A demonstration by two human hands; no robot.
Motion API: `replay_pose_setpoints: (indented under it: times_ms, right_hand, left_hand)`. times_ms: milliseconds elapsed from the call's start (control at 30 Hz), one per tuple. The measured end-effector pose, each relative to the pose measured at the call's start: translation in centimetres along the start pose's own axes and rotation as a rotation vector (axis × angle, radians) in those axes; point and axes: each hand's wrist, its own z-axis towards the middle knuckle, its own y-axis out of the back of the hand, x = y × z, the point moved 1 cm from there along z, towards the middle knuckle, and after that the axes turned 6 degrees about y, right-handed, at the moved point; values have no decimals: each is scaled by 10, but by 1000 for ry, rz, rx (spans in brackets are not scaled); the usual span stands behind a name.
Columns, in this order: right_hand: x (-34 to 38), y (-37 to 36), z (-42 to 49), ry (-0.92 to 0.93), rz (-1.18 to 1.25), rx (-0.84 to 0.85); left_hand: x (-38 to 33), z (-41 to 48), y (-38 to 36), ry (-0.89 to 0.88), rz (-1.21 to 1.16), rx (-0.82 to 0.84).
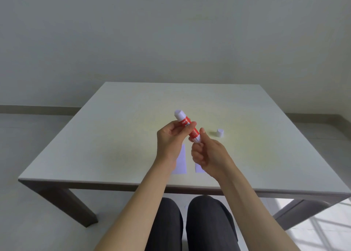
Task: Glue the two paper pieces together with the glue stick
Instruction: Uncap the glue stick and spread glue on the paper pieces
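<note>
Both hands raised above the middle of the surface (114,136), sharing the glue stick (187,126). Left hand (170,138) wrapped around the red barrel, thumb and fingers closed on it. Right hand (208,154) pinching the white knob at the lower end between thumb and curled fingers. Stick tilted, white uncapped end pointing up and away. Cap (220,132) standing upright on the surface, well to the right of the hands. Two paper pieces (181,161) lying flat side by side near the front edge, directly beneath the hands, partly hidden by the wrists.
</note>
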Motion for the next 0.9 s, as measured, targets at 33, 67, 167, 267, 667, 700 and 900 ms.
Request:
replay_pose_setpoints:
  times_ms: [33,67,167,267,667,700,900]
  right_hand:
    - [1,-3,-1,-38,-28,-39]
    - [1,-6,-3,-12,-111,-79]
    - [0,-11,-6,360,-467,-154]
    - [-2,-12,-9,529,-532,-125]
    - [-7,-9,-11,427,-379,-71]
    - [-6,-8,-10,335,-294,-34]
    - [-1,-12,-8,-443,201,201]
  left_hand:
    - [0,-1,0,12,-13,15]
    - [0,-2,1,25,-36,28]
    - [-4,-4,4,29,-92,8]
    - [-8,-5,5,15,-79,-3]
    - [-3,-7,8,5,-66,23]
    - [-2,-5,9,2,-61,41]
    - [5,1,19,47,-98,364]
